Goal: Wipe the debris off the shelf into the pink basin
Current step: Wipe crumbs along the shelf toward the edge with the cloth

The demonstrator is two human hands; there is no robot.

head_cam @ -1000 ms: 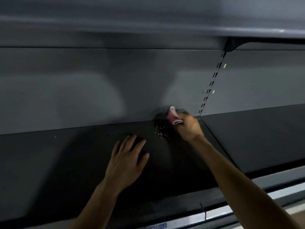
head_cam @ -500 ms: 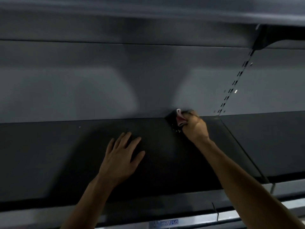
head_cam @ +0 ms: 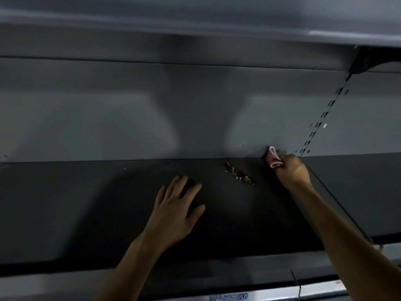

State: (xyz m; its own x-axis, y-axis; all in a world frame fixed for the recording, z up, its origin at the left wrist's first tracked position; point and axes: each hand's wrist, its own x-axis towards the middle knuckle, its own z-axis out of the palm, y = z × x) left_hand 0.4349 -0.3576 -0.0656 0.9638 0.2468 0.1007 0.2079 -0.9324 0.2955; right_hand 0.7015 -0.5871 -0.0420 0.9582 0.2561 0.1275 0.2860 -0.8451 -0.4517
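Nearest, along the shelf's front edge below the left wrist, runs a pale rail with one blue price label [head_cam: 230, 297]. The left hand [head_cam: 175, 211] lies flat on the black shelf [head_cam: 86, 203], palm down, with straight, slightly spread fingers holding nothing. Beyond its fingertips and to their right sits the debris [head_cam: 239, 175]: one narrow slanting streak of small brownish crumbs with pale flecks, too fine to count. Just right of the streak, the right hand [head_cam: 293, 170] is curled round one folded pink cloth [head_cam: 274, 158] with a pale edge, pressing it into the back corner where the shelf meets the grey back panel [head_cam: 108, 116]. One slotted upright [head_cam: 321, 122] rises just right of that hand.

Half a second ago the cloth covered most of the crumbs; it now sits closer to the upright and the streak lies exposed. The left hand has stayed flat.
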